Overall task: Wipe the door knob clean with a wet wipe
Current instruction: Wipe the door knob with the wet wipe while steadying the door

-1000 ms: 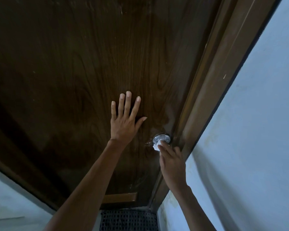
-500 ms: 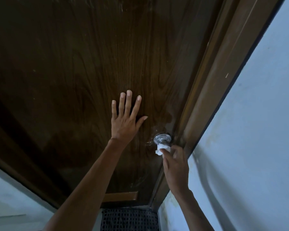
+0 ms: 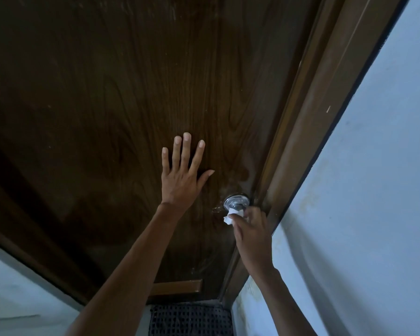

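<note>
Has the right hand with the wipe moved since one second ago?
Yes. The right hand slid the wet wipe from over the door knob to just below it.

Dark wooden door (image 3: 107,93) fills the left and centre; brown wooden door frame (image 3: 325,98) runs along its right edge, pale painted wall (image 3: 386,190) right of that. Round metal door knob (image 3: 235,202) sits on the door beside the frame. Left hand (image 3: 182,180) lies flat on the door, left of the knob. Right hand (image 3: 252,231) is just below the knob, pressing a crumpled white wet wipe (image 3: 232,215) against it. Black woven floor mat (image 3: 189,318) lies at the door's foot.
</note>
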